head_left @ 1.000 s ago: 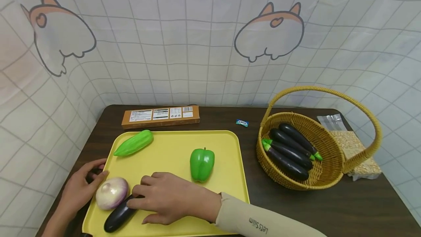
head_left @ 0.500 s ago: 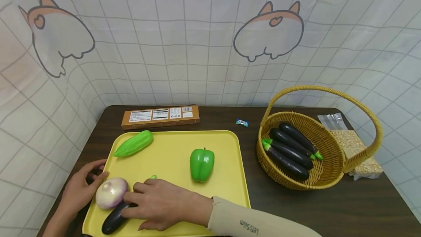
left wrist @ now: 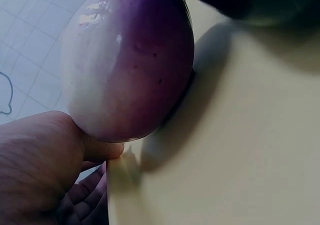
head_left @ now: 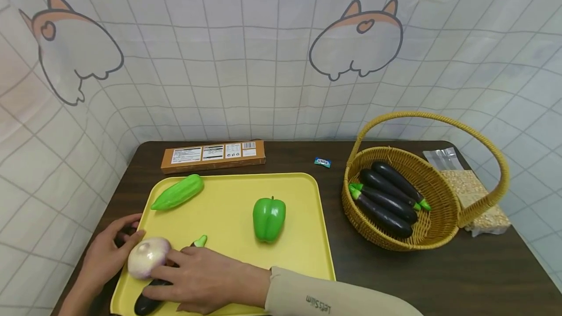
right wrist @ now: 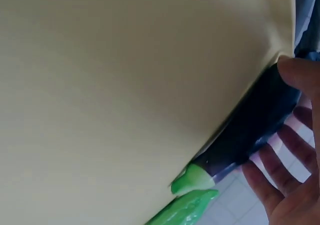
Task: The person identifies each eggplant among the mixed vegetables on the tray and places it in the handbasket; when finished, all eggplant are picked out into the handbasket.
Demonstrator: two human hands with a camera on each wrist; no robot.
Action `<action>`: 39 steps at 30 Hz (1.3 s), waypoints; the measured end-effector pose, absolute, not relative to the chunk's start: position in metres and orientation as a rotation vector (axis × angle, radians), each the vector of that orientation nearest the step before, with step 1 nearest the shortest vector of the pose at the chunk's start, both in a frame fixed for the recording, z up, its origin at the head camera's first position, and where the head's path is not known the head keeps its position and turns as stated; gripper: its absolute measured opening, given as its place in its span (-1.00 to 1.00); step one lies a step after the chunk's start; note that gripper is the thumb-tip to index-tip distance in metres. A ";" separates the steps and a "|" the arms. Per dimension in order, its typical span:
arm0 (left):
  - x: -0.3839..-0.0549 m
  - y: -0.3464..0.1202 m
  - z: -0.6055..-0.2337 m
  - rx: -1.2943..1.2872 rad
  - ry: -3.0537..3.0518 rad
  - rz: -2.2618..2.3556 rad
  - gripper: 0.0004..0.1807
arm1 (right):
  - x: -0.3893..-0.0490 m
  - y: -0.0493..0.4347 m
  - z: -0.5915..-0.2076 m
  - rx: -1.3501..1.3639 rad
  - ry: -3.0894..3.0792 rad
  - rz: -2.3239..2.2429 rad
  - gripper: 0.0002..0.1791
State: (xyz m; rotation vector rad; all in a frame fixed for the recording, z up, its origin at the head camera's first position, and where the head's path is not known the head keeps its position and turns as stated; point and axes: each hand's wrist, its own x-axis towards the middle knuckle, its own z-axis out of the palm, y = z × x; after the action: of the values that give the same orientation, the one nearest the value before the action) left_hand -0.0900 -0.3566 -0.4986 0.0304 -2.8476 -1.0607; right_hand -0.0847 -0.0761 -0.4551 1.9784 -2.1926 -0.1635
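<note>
My left hand (head_left: 103,253) grips the left rim of the yellow tray (head_left: 298,267), thumb on top and fingers outside the edge. Close by its thumb sits a white and purple onion (head_left: 146,256), large in the left wrist view. My right hand (head_left: 208,277) holds a dark eggplant (right wrist: 250,122) lying on the tray beside the onion, with the thumb on one side and the fingers along the other. From above, its body is partly hidden by that hand, and its green stem end shows beyond the knuckles. A green bell pepper (head_left: 269,219) and a ridged green gourd (head_left: 177,192) also lie on the tray.
To the right of the tray stands a wicker basket (head_left: 364,228) with a tall handle, holding several eggplants (head_left: 386,204). A vacuum-packed bag of grain (head_left: 471,194) lies behind it. A long cardboard box (head_left: 212,156) and a small blue packet (head_left: 322,162) lie at the table's back.
My right hand has moved left and nearer along the eggplant, taking hold of its body and uncovering the green stem end. My left hand stays at the tray's rim.
</note>
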 end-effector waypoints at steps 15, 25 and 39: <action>-0.090 -0.356 -0.502 0.006 -2.817 -1.056 -0.49 | -0.082 -0.082 -0.465 1.894 -2.122 -0.146 -0.62; -0.090 -0.357 -0.504 -0.021 -2.764 -1.059 -0.54 | -0.080 -0.077 -0.471 1.931 -2.200 -0.211 -0.61; -0.090 -0.356 -0.506 0.004 -2.782 -1.045 -0.52 | -0.083 -0.055 -0.459 1.899 -2.392 -0.224 -0.60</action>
State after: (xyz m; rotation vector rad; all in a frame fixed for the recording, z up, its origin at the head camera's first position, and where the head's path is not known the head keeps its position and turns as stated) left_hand -0.0902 -0.3565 -0.5056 0.0043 -2.7820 -1.0453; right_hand -0.0827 -0.0546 -0.4589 1.8985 -2.3919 -0.2236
